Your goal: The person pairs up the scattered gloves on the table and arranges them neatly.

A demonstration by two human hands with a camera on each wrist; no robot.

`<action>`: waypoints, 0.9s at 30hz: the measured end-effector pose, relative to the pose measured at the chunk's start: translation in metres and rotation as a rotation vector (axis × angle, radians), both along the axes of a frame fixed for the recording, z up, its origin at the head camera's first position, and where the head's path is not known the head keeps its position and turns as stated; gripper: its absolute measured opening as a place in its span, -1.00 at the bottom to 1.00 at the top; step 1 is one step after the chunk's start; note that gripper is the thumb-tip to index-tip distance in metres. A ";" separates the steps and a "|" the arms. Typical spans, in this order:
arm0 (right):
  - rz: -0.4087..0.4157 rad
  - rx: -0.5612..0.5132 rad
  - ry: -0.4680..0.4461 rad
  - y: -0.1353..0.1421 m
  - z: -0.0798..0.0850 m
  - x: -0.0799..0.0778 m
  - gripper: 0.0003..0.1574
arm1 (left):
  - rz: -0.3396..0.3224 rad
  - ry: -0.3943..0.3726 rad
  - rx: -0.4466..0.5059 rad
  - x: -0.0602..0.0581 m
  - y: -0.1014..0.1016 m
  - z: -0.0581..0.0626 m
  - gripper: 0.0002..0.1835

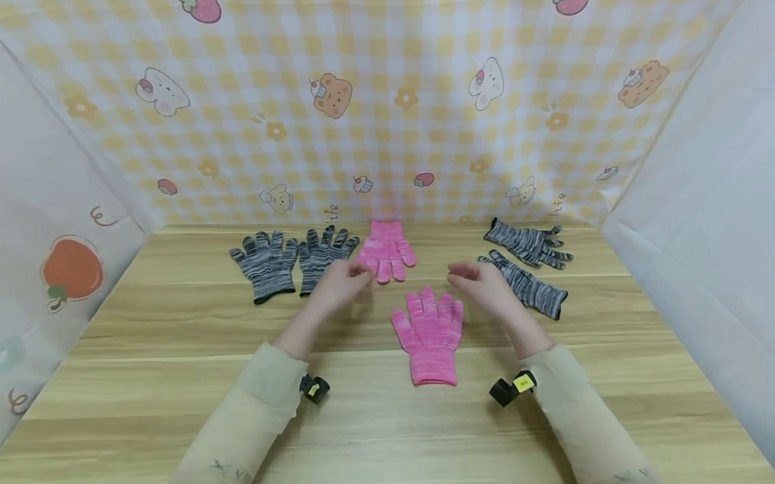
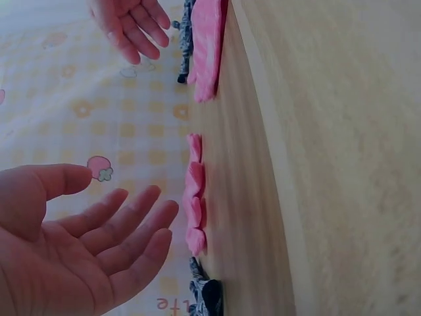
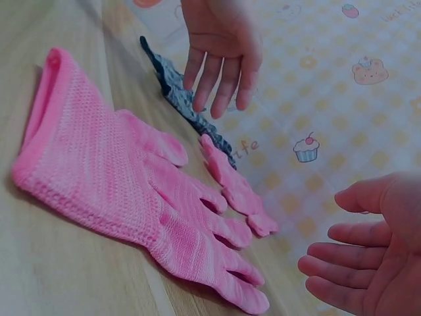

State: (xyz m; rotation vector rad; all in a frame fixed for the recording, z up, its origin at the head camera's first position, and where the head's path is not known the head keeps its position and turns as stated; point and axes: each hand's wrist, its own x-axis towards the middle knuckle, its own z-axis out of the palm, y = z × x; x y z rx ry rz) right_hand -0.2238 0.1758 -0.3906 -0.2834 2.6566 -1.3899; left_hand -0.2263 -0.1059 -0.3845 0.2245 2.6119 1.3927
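A pink knit glove (image 1: 433, 341) lies flat in the middle of the table, its fingers pointing away from me and its cuff toward me. Behind it a second pink glove (image 1: 388, 245) lies turned the other way, fingers toward me. My left hand (image 1: 342, 284) hovers beside that far glove, fingers loosely bent and holding nothing, as the left wrist view of the palm (image 2: 92, 253) shows. Over the right side my right hand (image 1: 483, 285) is likewise empty, between the near pink glove and a grey striped glove (image 1: 535, 290) that it partly covers.
Two more grey striped gloves, one at far left (image 1: 268, 269) and one beside it (image 1: 317, 259), lie near the back. Another grey glove (image 1: 527, 243) lies at the back right. A checked cloth (image 1: 383, 141) hangs behind the wooden table (image 1: 370, 445).
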 end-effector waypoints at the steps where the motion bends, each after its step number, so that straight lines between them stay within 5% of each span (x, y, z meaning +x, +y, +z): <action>1: -0.001 -0.008 -0.007 -0.001 0.000 -0.002 -0.47 | 0.013 0.004 0.000 -0.002 0.000 0.000 -0.65; 17: -0.146 -0.274 -0.211 -0.016 -0.011 -0.034 -0.46 | 0.156 0.074 0.039 -0.032 -0.005 -0.011 -0.60; 27: -0.194 -0.301 -0.264 -0.030 -0.012 -0.050 -0.43 | 0.218 0.065 0.035 -0.045 -0.004 -0.013 -0.63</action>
